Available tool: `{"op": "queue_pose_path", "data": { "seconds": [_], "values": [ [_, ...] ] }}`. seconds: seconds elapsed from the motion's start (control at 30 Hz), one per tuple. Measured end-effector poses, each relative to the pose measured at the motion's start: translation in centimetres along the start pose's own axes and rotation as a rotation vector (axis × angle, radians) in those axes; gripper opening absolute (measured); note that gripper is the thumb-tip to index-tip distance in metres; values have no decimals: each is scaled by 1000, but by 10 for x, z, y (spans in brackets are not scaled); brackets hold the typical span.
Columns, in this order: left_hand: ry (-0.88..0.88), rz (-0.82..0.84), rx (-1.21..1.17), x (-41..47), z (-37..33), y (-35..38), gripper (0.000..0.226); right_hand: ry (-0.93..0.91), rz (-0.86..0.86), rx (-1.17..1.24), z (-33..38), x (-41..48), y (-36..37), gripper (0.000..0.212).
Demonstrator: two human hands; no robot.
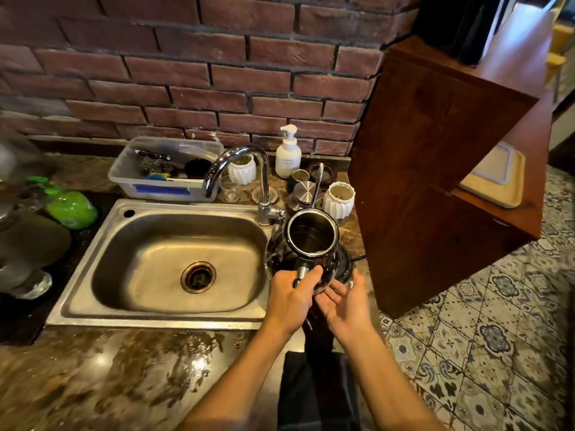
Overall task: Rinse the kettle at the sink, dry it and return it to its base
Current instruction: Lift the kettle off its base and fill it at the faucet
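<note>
A dark, shiny kettle (311, 241) with its lid off stands upright at the sink's right edge, its open mouth facing up. My left hand (292, 293) is closed around its handle at the near side. My right hand (345, 301) is open, palm up, just beside the kettle's lower body, fingertips touching or nearly touching it. The black round base (346, 265) shows partly behind the kettle on the right. The steel sink (93, 250) is empty, and the chrome faucet (245, 169) arches over its back edge with no water running.
A clear tub (124, 175) of scrubbers sits behind the sink. A soap pump bottle (287, 158), white ribbed cups (339, 200) and a metal lid (304, 191) crowd the back right corner. A wooden cabinet side (429, 169) stands close on the right. A green bottle (73, 209) lies left.
</note>
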State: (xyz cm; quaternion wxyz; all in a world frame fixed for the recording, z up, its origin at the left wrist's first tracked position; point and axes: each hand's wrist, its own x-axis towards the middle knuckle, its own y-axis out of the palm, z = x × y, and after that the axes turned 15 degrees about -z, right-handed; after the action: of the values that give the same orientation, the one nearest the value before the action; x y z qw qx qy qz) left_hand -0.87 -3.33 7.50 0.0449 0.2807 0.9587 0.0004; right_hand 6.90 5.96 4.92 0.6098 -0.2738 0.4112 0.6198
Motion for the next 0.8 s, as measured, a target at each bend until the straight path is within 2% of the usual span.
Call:
{"op": "queue_pose_path", "data": {
  "seconds": [0.43, 0.8],
  "values": [
    [6, -22, -42, -49, -18, -68, 50, 22, 58, 21, -56, -49, -3, 68],
    [28, -181, -7, -99, -24, -83, 52, 62, 155, -77, -73, -77, -18, 62]
  ]
}}
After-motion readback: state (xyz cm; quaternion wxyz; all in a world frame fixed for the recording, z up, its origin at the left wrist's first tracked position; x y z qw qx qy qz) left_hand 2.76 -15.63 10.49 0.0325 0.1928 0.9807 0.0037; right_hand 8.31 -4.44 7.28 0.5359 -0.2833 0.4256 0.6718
